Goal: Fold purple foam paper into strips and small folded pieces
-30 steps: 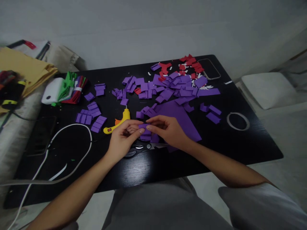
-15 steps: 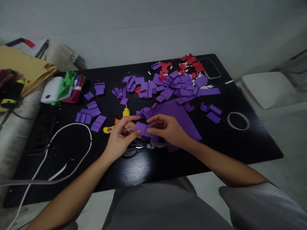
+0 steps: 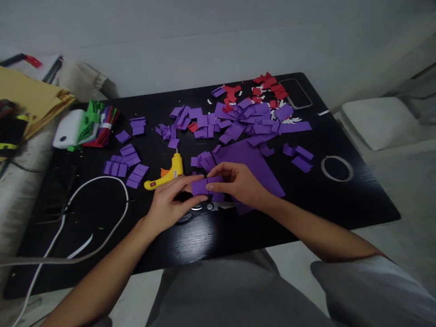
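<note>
— What is in the hands now?
— A small purple piece (image 3: pixel 200 186) of paper. It is between the two hands, above the near half of the black table (image 3: pixel 323 200).

— How does the right hand (image 3: pixel 243 184) keep it?
— With a narrow pinch: the thumb lies on the face of the paper, and the forefinger is at the upper edge.

— And the left hand (image 3: pixel 166 202)?
— Its thumb and forefinger stand rather wide. The forefinger is along the upper edge and the thumb is just by the lower one. If it really grips, I cannot tell from here.

— What lies close to them?
— The scissors (image 3: pixel 210 206) are just below the paper, with the handles partly covered by the left hand. The yellow glue gun (image 3: pixel 176 165) lies just beyond this same hand, its nozzle pointing to the wall (image 3: pixel 204 54). Beside the right hand I see a large purple sheet (image 3: pixel 262 172), partly under the wrist.

— And farther away?
— A purple heap (image 3: pixel 259 120), with red scraps (image 3: pixel 269 83) behind it, and at the right a pale ring (image 3: pixel 323 169), lying flat.
</note>
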The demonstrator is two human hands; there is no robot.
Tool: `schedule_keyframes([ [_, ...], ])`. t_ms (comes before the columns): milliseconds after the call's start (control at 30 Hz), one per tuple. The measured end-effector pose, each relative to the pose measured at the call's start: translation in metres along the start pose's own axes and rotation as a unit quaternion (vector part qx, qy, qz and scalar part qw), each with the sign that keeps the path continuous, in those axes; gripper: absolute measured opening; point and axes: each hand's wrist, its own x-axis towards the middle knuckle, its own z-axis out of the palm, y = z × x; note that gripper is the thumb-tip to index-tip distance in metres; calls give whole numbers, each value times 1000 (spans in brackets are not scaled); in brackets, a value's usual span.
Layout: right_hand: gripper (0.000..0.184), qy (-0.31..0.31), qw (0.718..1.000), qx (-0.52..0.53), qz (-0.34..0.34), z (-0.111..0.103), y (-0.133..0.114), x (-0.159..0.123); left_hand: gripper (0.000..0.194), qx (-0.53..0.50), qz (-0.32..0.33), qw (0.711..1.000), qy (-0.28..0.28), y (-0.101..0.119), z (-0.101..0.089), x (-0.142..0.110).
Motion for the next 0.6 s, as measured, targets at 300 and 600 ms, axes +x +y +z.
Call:
schedule_keyframes([
  [300,34,8,1000,2,14,1,-1,0,48,30,29,999,6,3,0,1],
  [600,32,5,1000,-11,-6,2,0,-2,43,12,12,1000,7,5,2,3],
])
